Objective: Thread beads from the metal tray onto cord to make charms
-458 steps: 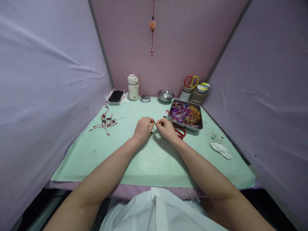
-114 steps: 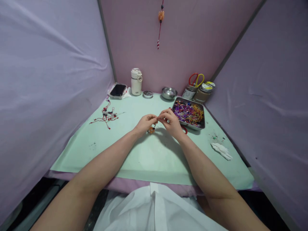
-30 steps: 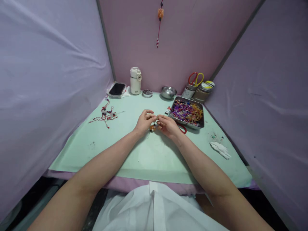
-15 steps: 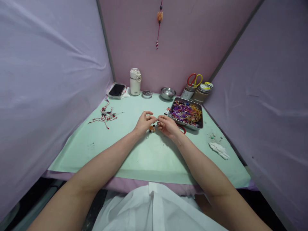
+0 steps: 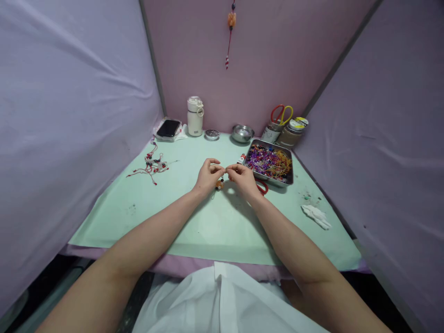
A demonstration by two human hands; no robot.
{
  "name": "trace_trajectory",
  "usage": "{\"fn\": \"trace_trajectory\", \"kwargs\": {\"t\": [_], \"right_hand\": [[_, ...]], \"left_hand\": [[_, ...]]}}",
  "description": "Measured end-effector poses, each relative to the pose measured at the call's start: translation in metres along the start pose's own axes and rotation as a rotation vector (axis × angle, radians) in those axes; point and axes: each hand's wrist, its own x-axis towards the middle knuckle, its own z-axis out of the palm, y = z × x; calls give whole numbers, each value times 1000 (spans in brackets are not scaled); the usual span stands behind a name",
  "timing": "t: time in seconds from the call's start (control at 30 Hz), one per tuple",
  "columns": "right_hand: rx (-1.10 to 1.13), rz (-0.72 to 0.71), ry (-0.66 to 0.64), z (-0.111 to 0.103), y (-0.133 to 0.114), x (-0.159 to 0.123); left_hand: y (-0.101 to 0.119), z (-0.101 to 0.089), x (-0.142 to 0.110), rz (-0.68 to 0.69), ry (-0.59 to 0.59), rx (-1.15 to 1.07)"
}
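My left hand (image 5: 209, 177) and my right hand (image 5: 243, 179) meet fingertip to fingertip over the middle of the table, both in a pinch. From the left fingertips hangs a beaded cord (image 5: 219, 185) with an orange bead and dark beads; a thin loop trails below it. What the right fingertips pinch is too small to make out, though it lies right at the cord's top end. Red-handled scissors (image 5: 262, 187) lie partly hidden beside my right wrist. A metal tray (image 5: 276, 181) of purple beads and gold cords stands just beyond that hand.
Finished-looking red cords with beads (image 5: 155, 165) lie at the left. Along the back stand a phone (image 5: 168, 129), a white bottle (image 5: 194, 119), a small round tin (image 5: 212, 134), a steel bowl (image 5: 242, 133) and jars (image 5: 293, 132). A white cloth (image 5: 316, 217) lies at right.
My right hand has turned slightly, its fingers drawing together into a closer pinch against the left fingertips. The left hand and the beaded cord have barely moved.
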Motion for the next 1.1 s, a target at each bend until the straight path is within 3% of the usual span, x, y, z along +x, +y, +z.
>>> {"fn": "trace_trajectory", "kwargs": {"t": [0.4, 0.6, 0.77, 0.87, 1.1], "right_hand": [[14, 51, -90, 1, 10, 3], [76, 74, -30, 2, 9, 4], [-85, -84, 129, -2, 3, 2], [-167, -160, 81, -1, 1, -1], [-137, -22, 41, 0, 4, -1]], "left_hand": [[0, 2, -1, -31, 25, 28], [0, 2, -1, -21, 47, 27], [-2, -1, 1, 21, 120, 31], [-3, -2, 2, 69, 141, 58], [-1, -1, -1, 194, 128, 209]]}}
